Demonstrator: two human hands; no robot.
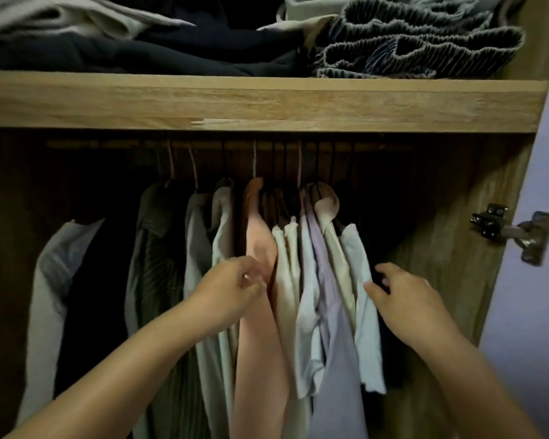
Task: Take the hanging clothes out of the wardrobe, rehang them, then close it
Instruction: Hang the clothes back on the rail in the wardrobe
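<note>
Clothes (298, 280) all hang on the rail (235, 145) inside the wardrobe (457, 280), bunched mid-rail, w/ a gap at the right end. L hand (232, 289) sits at the left edge of the peach shirt (260, 255), fingers curled and seemingly pinching its fabric; blur hides the exact contact. R hand (403, 293) is at the right edge of the bunch, fingers loosely bent, thumb just at the white top (362, 280), holding nothing as far as I can tell.

Step looks like parting or gathering the bunch to lift it out. To do it well: go higher, grip by the hangers (279, 172) near the hooks, not the sleeves, lift hooks clear of the rail, then pull out; take a few at a time.

Surroundings: wood shelf (267, 103) above carries folded darks (140, 49) and a pleated grey piece (409, 42). Door (536, 280) open at right, hinge (511, 231) showing. Interior dim.
</note>
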